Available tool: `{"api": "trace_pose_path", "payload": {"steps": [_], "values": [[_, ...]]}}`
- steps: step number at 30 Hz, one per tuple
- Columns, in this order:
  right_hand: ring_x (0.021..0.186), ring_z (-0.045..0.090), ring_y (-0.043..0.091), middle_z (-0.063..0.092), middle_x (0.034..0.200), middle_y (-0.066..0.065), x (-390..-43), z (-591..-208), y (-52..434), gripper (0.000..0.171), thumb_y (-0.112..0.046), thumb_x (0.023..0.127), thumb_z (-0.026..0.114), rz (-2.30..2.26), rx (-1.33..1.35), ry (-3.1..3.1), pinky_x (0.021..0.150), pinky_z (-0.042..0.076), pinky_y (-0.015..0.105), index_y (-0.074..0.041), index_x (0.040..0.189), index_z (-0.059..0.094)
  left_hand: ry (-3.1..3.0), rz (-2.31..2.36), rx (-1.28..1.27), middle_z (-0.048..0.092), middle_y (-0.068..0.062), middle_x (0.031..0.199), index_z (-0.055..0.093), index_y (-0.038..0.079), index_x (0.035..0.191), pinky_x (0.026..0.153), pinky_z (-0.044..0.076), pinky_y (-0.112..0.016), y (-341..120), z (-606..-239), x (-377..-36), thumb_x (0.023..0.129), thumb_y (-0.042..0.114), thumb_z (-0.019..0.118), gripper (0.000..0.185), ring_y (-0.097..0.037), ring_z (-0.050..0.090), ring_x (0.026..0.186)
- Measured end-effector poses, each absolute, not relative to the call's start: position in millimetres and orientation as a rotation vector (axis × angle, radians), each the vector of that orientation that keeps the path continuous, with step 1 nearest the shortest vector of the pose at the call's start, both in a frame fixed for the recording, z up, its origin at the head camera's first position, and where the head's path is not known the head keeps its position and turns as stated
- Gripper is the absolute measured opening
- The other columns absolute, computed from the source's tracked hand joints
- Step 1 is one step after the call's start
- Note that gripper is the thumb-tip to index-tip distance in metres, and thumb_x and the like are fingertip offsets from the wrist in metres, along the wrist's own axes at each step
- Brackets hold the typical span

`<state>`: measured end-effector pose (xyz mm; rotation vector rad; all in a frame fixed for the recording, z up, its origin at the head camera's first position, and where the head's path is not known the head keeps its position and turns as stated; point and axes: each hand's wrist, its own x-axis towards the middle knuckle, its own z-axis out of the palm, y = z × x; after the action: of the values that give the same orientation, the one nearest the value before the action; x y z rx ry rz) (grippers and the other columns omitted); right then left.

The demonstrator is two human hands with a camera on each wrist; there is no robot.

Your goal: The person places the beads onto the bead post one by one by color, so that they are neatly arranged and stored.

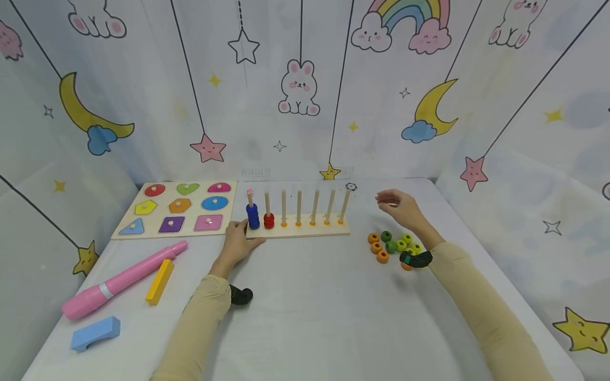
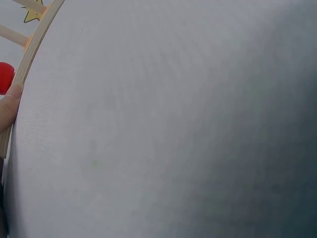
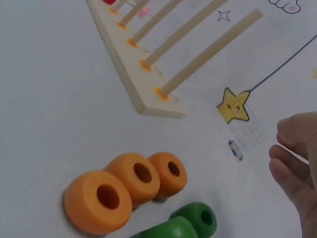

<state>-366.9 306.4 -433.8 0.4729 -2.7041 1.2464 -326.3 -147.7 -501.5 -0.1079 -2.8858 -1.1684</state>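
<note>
On the far left of the bench (image 1: 310,317) I see a shape puzzle board (image 1: 176,209), with a pink marker (image 1: 121,280), a yellow block (image 1: 159,280) and a blue block (image 1: 95,332) nearer me. My left hand (image 1: 238,241) presses the near left corner of the peg rack (image 1: 297,230), fingers fairly straight, grasping nothing; blue rings (image 1: 253,216) and red rings (image 1: 269,220) sit on its first two pegs. Right of the rack, my right hand (image 1: 400,206) hovers released and empty above the bench, just behind the loose orange rings (image 3: 126,186) and green rings (image 3: 190,223).

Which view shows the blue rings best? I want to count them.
The head view: the blue rings sit stacked on the leftmost peg, by the left hand. Neither wrist view shows them.
</note>
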Motion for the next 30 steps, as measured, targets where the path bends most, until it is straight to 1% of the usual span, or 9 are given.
{"api": "trace_pose_path", "payload": {"steps": [5,8,9,12,15,17,21,25,30], "values": [[0.113,0.054,0.034,0.058,0.122,0.021,-351.0,-448.0,318.6,0.039,-0.012,0.093,0.06,1.223,0.553,-2.829,0.094,0.043,0.045,0.003,0.128,0.051,-2.882,-1.158,-0.124,0.032,-0.034,0.132,0.033,-0.012,0.14,0.102,0.03,-0.051,-147.8,-499.5,-325.2,0.082,0.03,0.075,0.083,-0.042,0.031,0.123],[0.113,0.052,0.038,0.056,0.122,0.025,-336.0,-441.9,315.4,0.039,-0.008,0.093,0.059,1.222,0.575,-2.906,0.094,0.042,0.049,0.006,0.128,0.05,-2.883,-1.164,-0.124,0.032,-0.034,0.132,0.032,-0.011,0.14,0.102,0.031,-0.051,-147.5,-498.9,-325.2,0.082,0.029,0.075,0.083,-0.043,0.03,0.123],[0.113,0.053,0.038,0.056,0.122,0.025,-334.3,-444.2,316.6,0.038,-0.008,0.093,0.059,1.216,0.581,-2.919,0.094,0.042,0.049,0.006,0.127,0.051,-2.883,-1.166,-0.123,0.032,-0.033,0.132,0.032,-0.011,0.14,0.102,0.031,-0.051,-147.4,-498.8,-325.1,0.082,0.029,0.075,0.083,-0.043,0.031,0.123],[0.11,0.055,0.035,0.059,0.119,0.022,-331.9,-451.5,320.3,0.036,-0.008,0.092,0.06,1.194,0.58,-2.943,0.092,0.044,0.048,0.004,0.125,0.053,-2.88,-1.171,-0.12,0.032,-0.033,0.132,0.033,-0.011,0.14,0.101,0.031,-0.051,-147.6,-499.3,-325.1,0.082,0.03,0.075,0.083,-0.042,0.031,0.123],[0.106,0.058,0.029,0.063,0.114,0.014,-336.0,-469.5,329.6,0.034,-0.009,0.092,0.061,1.147,0.61,-2.935,0.089,0.047,0.045,0.0,0.124,0.056,-2.873,-1.179,-0.119,0.033,-0.033,0.131,0.033,-0.011,0.14,0.101,0.032,-0.051,-148.3,-500.2,-325.0,0.081,0.03,0.075,0.083,-0.042,0.032,0.122],[0.103,0.06,0.028,0.065,0.111,0.012,-332.9,-471.9,329.8,0.033,-0.008,0.091,0.062,1.111,0.631,-2.933,0.088,0.048,0.043,0.0,0.122,0.057,-2.873,-1.177,-0.12,0.033,-0.032,0.131,0.033,-0.011,0.14,0.1,0.032,-0.05,-148.4,-500.1,-325.4,0.081,0.03,0.075,0.083,-0.042,0.032,0.121],[0.101,0.061,0.028,0.066,0.107,0.01,-328.4,-470.9,326.8,0.031,-0.004,0.089,0.063,1.07,0.646,-2.935,0.086,0.049,0.042,0.001,0.119,0.059,-2.871,-1.174,-0.115,0.033,-0.032,0.131,0.033,-0.011,0.14,0.101,0.032,-0.05,-148.6,-499.3,-325.9,0.081,0.03,0.075,0.084,-0.042,0.032,0.122],[0.099,0.061,0.029,0.066,0.105,0.01,-329.3,-468.6,324.7,0.031,-0.002,0.087,0.064,1.02,0.657,-2.952,0.084,0.05,0.044,0.001,0.117,0.06,-2.865,-1.173,-0.11,0.033,-0.032,0.131,0.033,-0.012,0.14,0.101,0.032,-0.05,-149.5,-499.0,-326.6,0.081,0.03,0.075,0.083,-0.042,0.032,0.122],[0.097,0.061,0.028,0.067,0.103,0.008,-332.2,-469.0,324.7,0.03,-0.002,0.087,0.063,0.971,0.655,-2.983,0.082,0.051,0.044,0.001,0.117,0.061,-2.883,-1.161,-0.113,0.032,-0.031,0.131,0.032,-0.012,0.14,0.1,0.032,-0.05,-150.1,-502.5,-326.5,0.082,0.03,0.074,0.083,-0.042,0.032,0.121]]}}
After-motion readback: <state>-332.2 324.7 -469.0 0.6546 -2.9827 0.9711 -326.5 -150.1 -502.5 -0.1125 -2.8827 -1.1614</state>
